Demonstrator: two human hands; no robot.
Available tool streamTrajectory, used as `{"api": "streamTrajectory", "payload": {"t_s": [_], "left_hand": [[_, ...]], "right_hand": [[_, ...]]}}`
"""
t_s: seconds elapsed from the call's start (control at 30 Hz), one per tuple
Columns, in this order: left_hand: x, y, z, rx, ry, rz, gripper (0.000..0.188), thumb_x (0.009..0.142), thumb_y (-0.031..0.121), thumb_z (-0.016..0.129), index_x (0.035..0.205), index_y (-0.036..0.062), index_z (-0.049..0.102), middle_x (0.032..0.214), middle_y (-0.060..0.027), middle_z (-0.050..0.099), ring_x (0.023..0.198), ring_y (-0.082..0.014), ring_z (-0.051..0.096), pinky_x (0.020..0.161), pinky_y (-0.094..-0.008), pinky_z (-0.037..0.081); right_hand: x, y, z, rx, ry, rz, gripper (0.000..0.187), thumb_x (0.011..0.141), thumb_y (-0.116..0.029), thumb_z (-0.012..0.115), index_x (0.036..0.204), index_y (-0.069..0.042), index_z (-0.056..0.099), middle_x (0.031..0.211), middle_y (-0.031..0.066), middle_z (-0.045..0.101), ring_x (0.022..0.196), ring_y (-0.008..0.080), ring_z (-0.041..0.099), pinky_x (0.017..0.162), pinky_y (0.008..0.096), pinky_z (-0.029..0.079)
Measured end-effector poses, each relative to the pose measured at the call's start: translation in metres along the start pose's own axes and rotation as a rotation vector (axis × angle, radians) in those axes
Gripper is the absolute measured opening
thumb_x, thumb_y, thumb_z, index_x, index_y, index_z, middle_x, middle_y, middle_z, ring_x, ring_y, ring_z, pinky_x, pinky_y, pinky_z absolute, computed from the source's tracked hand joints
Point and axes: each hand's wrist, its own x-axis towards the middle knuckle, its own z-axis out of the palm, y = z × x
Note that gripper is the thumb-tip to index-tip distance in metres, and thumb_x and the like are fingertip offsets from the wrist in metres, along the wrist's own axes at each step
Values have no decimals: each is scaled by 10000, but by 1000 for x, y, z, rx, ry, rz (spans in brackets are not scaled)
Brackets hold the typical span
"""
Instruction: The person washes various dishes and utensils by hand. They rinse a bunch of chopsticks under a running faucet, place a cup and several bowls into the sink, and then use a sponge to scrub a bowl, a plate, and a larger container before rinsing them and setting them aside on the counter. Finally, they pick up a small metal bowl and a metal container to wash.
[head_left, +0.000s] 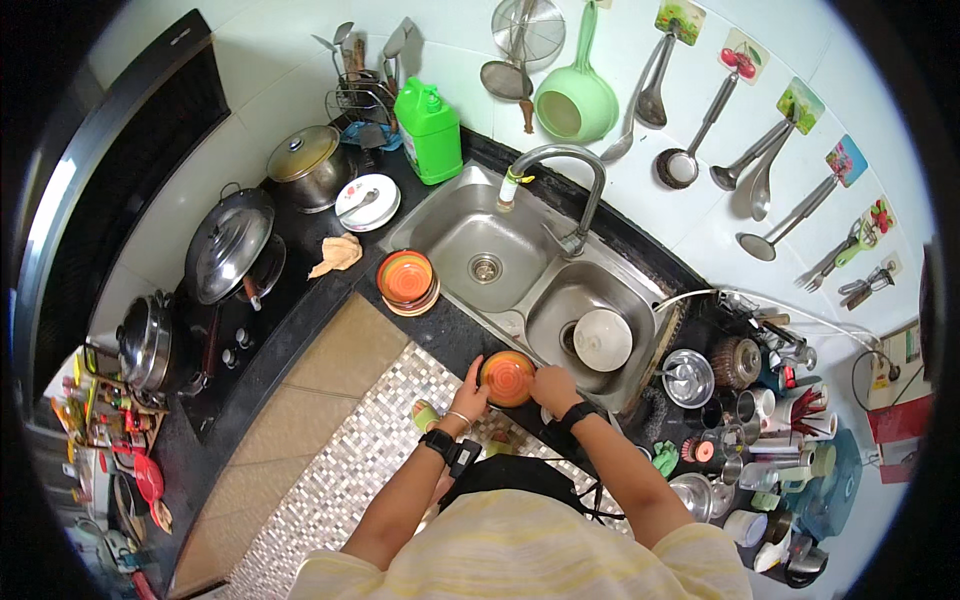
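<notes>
An orange bowl (508, 378) with ring bands is held at the counter's front edge, before the double sink. My left hand (468, 392) grips its left rim, fingers curled round it. On the opposite side my right hand (553, 390) is closed on the rim. Something white shows partly under my right hand; its kind is hidden. Left of the sink stands a stack of dishes with a similar orange bowl (405, 275) on top. A white bowl (603, 340) rests tilted in the right basin (563, 292).
A curved faucet (575, 240) rises behind the sink. To the left are a green jug (428, 130), white plates (380, 215), a tan cloth (337, 254), and a lidded wok (230, 250) on the stove. Metal bowls (688, 378), cups and jars crowd the right counter. Ladles (655, 100) hang on the wall.
</notes>
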Motion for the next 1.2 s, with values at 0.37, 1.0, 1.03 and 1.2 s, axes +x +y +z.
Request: {"api": "streamTrajectory", "payload": {"t_s": [0.37,1.0,1.03,1.2], "left_hand": [[-8,-4,10,359,196,16,569,867,149,456,1356,90,171,1243,-296,382,1061,-440,475,863,-443,433],[-20,111,-9,-542,-72,312,874,708,22,722,1376,87,162,1247,-91,440,1125,-181,455,942,-321,401],[-17,115,-9,-465,-53,321,797,721,35,715,1349,79,225,1214,-82,464,1115,-177,458,946,-314,394],[-6,104,-4,-479,-22,325,659,773,84,681,1314,71,304,1216,-62,464,1104,-159,461,935,-288,388]], "right_hand": [[26,-23,33,-131,311,-114,177,831,-126,467,969,-17,451,672,131,605,590,287,616,523,357,502],[9,-1,-25,1145,-280,252,168,806,-131,575,927,-23,531,619,39,541,440,102,482,348,238,351],[11,4,-22,1222,-314,269,179,805,-126,573,944,-24,525,621,41,541,435,103,481,345,239,348],[4,-2,-36,1212,-282,266,198,809,-115,559,972,-17,508,617,56,538,422,111,488,341,245,355]]}}
